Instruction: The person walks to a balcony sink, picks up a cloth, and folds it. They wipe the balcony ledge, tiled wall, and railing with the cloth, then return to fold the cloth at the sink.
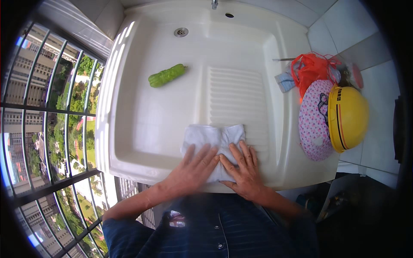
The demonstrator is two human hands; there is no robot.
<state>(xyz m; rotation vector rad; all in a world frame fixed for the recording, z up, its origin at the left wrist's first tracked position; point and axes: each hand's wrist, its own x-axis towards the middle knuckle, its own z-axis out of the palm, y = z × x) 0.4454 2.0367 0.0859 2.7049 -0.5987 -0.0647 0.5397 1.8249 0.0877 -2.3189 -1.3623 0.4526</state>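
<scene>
A whitish cloth (211,135) lies spread over the sink's near rim and the lower end of its ribbed washboard part (236,96). My left hand (191,170) rests on the left half of the cloth, fingers stretched out and a little blurred. On the right half, my right hand (243,170) lies flat with its fingers apart. The fingertips of the left nearly meet the right thumb side. Farther off, in the basin on the left, sits a lumpy green vegetable (167,76) that looks like a bitter melon, away from both hands.
The white sink (129,92) has a drain (181,32) and a tap (214,4) at the far side. On its right ledge are a red plastic bag (307,71), a pink patterned hat (314,122) and a yellow hard hat (349,118). A barred window (49,107) stands left.
</scene>
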